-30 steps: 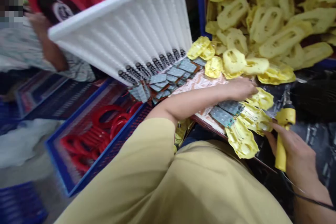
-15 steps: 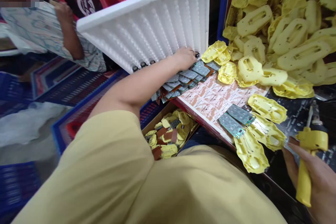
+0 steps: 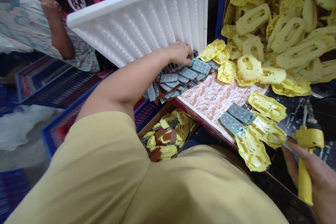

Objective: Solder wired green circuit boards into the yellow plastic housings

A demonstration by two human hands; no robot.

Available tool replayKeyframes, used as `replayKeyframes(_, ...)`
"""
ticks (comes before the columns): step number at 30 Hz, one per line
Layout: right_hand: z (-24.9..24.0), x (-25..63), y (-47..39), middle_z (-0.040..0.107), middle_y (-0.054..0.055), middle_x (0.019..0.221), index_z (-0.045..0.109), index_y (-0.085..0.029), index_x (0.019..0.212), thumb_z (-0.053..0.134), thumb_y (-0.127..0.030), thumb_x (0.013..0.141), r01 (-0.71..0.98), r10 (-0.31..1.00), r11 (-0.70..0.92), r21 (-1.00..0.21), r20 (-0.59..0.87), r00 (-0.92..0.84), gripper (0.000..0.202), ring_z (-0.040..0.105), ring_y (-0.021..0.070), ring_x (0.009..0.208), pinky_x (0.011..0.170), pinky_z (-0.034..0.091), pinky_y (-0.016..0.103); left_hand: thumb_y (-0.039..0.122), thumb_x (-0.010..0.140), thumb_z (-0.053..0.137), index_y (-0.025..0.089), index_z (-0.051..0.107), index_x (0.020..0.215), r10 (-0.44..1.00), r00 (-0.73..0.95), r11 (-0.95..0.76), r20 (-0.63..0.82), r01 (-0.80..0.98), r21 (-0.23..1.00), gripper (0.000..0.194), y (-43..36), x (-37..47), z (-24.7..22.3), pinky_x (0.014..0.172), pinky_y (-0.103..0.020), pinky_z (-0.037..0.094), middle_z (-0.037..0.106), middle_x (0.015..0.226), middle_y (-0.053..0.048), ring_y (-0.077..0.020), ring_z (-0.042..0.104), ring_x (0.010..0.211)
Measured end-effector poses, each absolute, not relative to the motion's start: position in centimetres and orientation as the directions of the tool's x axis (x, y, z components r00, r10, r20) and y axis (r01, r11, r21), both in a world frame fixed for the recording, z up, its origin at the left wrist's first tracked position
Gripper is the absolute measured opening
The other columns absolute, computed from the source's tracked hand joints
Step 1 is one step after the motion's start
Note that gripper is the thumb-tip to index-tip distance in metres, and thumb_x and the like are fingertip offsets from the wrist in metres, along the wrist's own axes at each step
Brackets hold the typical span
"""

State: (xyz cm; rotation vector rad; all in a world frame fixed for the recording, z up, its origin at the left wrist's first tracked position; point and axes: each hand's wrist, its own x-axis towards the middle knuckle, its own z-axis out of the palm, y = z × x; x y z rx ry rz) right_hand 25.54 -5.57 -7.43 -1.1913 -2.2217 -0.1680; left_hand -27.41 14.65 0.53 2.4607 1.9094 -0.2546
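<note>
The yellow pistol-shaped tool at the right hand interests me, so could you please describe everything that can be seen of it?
The yellow pistol-shaped tool looks like hard plastic, with a chunky body and a long, rounded handle. A dark collar leads to a greyish, metal-looking nose, with a thin, pale rod alongside. The nose points toward the picture's top, the handle toward its bottom. The right hand holds it; whether the tool also touches the dark surface cannot be told.

1 sec. ago, L hand was by the yellow shells; now it has moved to the stacked boards, near white foam tray. L forearm now hides most round parts.
</note>
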Motion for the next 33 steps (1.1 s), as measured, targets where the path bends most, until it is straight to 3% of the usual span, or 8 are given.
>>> replayKeyframes(5, -6.8, 25.0, -5.7, 0.082, -0.003, 0.089, 0.042, -0.05, 0.168, 0.066, -0.028, 0.106, 0.788, 0.642, 0.612, -0.06, 0.62, -0.451, 0.07, 0.075, 0.0235, 0.057, 0.047, 0.059, 0.03, 0.077, 0.089, 0.058, 0.023, 0.082, 0.109, 0.978, 0.208, -0.197, 0.008, 0.909, 0.367, 0.062, 14.4, -27.7, 2.6, 0.102, -0.044, 0.049, 0.084, 0.1, -0.004, -0.0259, 0.066, 0.112)
replayKeyframes(8, -7.0, 24.6, -5.8, 0.083, -0.003, 0.094, 0.056, -0.046, 0.157, 0.071, -0.026, 0.103, 0.786, 0.648, 0.61, -0.1, 0.634, -0.423, 0.06, 0.077, 0.0231, 0.062, 0.05, 0.061, 0.03, 0.101, 0.073, 0.061, 0.033, 0.079, 0.113, 0.979, 0.175, -0.197, 0.101, 0.705, 0.681, 0.081, 12.7, -25.5, 4.3, 0.102, -0.056, 0.049, 0.086, 0.104, -0.003, -0.0291, 0.065, 0.116)
replayKeyframes(11, -6.6, 23.3, -5.7, 0.085, 0.002, 0.113, 0.065, -0.037, 0.149, 0.081, -0.024, 0.097, 0.742, 0.622, 0.641, -0.195, 0.698, -0.354, 0.056, 0.083, 0.0252, 0.082, 0.062, 0.067, 0.03, 0.092, 0.063, 0.077, 0.033, 0.076, 0.097, 0.966, 0.249, -0.199, 0.073, 0.528, 0.825, 0.068, 10.5, -20.8, 4.5, 0.098, -0.057, 0.052, 0.085, 0.105, -0.003, -0.0305, 0.071, 0.114)
replayKeyframes(15, -5.2, 21.0, -4.8, 0.077, 0.008, 0.139, 0.062, -0.031, 0.147, 0.085, -0.018, 0.094, 0.631, 0.589, 0.712, -0.306, 0.75, -0.301, 0.06, 0.08, 0.0284, 0.119, 0.1, 0.071, 0.04, 0.07, 0.074, 0.083, 0.022, 0.062, 0.08, 0.876, 0.475, -0.056, -0.081, 0.267, 0.962, 0.052, 7.2, -12.7, 1.6, 0.09, -0.045, 0.058, 0.082, 0.094, -0.007, -0.0208, 0.075, 0.098)
replayKeyframes(18, -4.5, 20.2, -4.3, 0.073, 0.012, 0.146, 0.061, -0.028, 0.142, 0.085, -0.011, 0.092, 0.567, 0.553, 0.763, -0.309, 0.767, -0.325, 0.059, 0.073, 0.0302, 0.133, 0.108, 0.068, 0.044, 0.058, 0.079, 0.084, 0.021, 0.06, 0.081, 0.726, 0.655, 0.185, -0.207, 0.103, 0.977, 0.044, 4.8, -8.0, -0.9, 0.085, -0.038, 0.061, 0.081, 0.09, -0.007, -0.0198, 0.079, 0.093)
replayKeyframes(21, -4.4, 20.5, -4.3, 0.081, 0.008, 0.128, 0.066, -0.027, 0.13, 0.078, -0.007, 0.096, 0.611, 0.558, 0.739, -0.284, 0.766, -0.318, 0.042, 0.082, 0.0235, 0.112, 0.097, 0.07, 0.033, 0.059, 0.087, 0.08, 0.02, 0.068, 0.085, 0.605, 0.764, 0.242, -0.226, 0.094, 0.966, 0.041, 3.6, -5.9, -2.3, 0.086, -0.036, 0.064, 0.085, 0.098, -0.01, -0.0203, 0.081, 0.092)
replayKeyframes(27, -3.7, 21.0, -4.8, 0.085, -0.002, 0.102, 0.074, -0.027, 0.117, 0.082, -0.012, 0.096, 0.669, 0.531, 0.717, -0.197, 0.776, -0.34, 0.027, 0.083, 0.018, 0.08, 0.075, 0.067, 0.025, 0.043, 0.103, 0.067, 0.021, 0.08, 0.132, 0.744, 0.646, -0.47, 0.171, 0.325, 0.821, 0.038, 2.7, -6.0, -1.0, 0.122, -0.042, 0.053, 0.076, 0.148, -0.014, -0.0253, 0.07, 0.139)
replayKeyframes(33, -3.3, 21.0, -4.9, 0.083, -0.004, 0.094, 0.069, -0.027, 0.119, 0.076, -0.013, 0.102, 0.687, 0.534, 0.717, -0.121, 0.728, -0.429, 0.023, 0.078, 0.0139, 0.071, 0.069, 0.062, 0.022, 0.029, 0.105, 0.066, 0.024, 0.089, 0.11, 0.66, 0.723, -0.616, 0.202, 0.369, 0.696, 0.024, 2.4, -3.9, 0.8, 0.106, -0.034, 0.06, 0.086, 0.121, -0.008, -0.0207, 0.081, 0.114)
